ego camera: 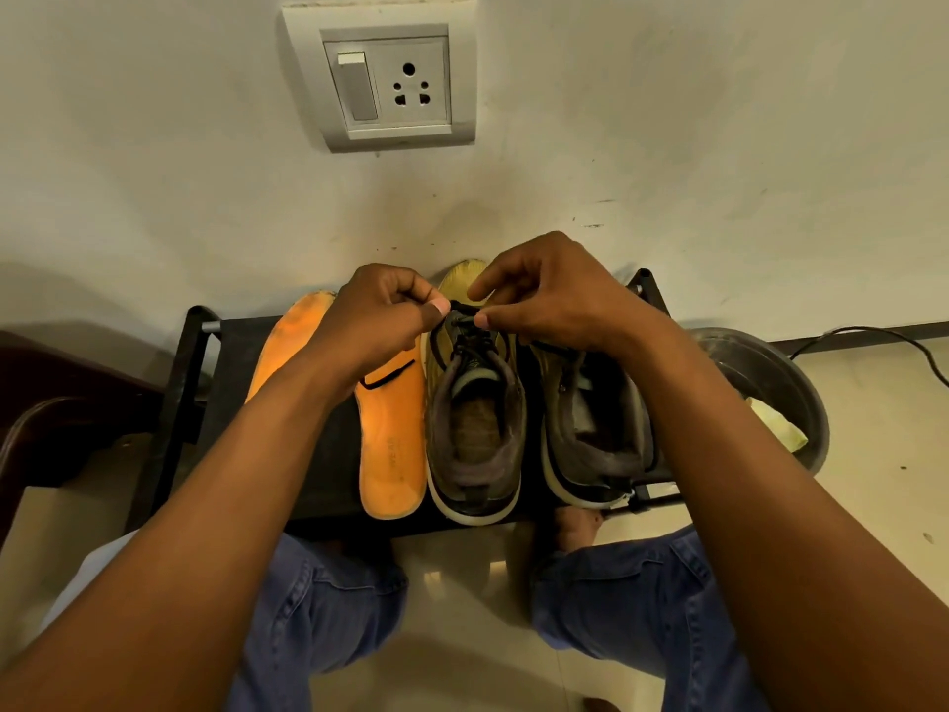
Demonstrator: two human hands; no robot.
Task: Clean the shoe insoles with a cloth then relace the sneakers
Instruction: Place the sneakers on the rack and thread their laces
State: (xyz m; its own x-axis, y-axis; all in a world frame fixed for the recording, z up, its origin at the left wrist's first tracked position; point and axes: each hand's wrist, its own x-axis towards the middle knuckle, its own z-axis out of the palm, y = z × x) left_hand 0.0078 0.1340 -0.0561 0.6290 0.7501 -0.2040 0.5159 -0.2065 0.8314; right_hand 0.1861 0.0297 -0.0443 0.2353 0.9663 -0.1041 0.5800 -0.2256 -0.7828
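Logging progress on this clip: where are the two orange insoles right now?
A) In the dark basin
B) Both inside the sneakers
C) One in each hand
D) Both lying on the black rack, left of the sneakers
D: both orange insoles lie flat on the black rack, left of the sneakers.

Dim, warm yellowish indoor light; the wall [667, 120] is brightest toward 12 o'clock, falling to shadow near 9 o'clock; soft shadows under both forearms; wide-angle bending stretches the edges; slight softness overall, no glare.
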